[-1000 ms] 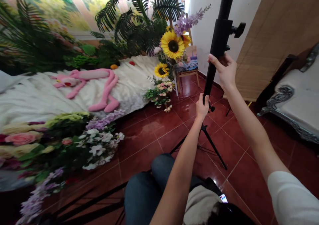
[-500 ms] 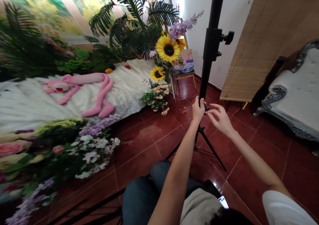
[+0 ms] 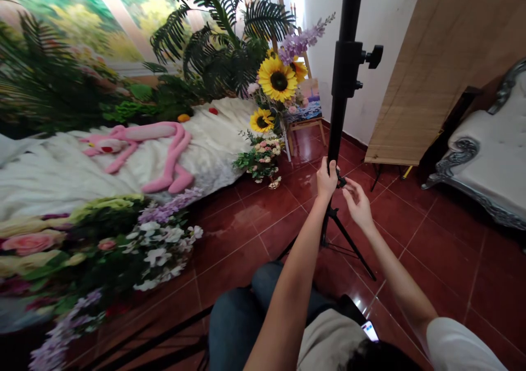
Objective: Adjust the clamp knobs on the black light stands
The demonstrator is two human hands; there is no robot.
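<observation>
A black light stand (image 3: 337, 124) rises upright in front of me, its legs spread on the floor. My left hand (image 3: 326, 179) is closed round its lower pole, thumb pointing up. On the right of the pole, just beside that hand, sticks out a small black tightening knob (image 3: 341, 182). My right hand (image 3: 358, 202) has thumb and fingers pinched at the knob's outer end. Higher up the stand is a black collar (image 3: 347, 69) with another knob (image 3: 374, 57), untouched by either hand.
To the left, a pink plush toy (image 3: 162, 141) lies on a white fur cover (image 3: 222, 135), with artificial flowers (image 3: 158, 253) in front. Sunflowers (image 3: 278, 80) stand behind the pole. A white tufted sofa (image 3: 497, 141) is at right. A lit phone (image 3: 370, 331) shows below.
My right hand has come in from spread fingers to a pinch at the lower knob. My left hand keeps its grip on the pole. The view has shifted slightly.
</observation>
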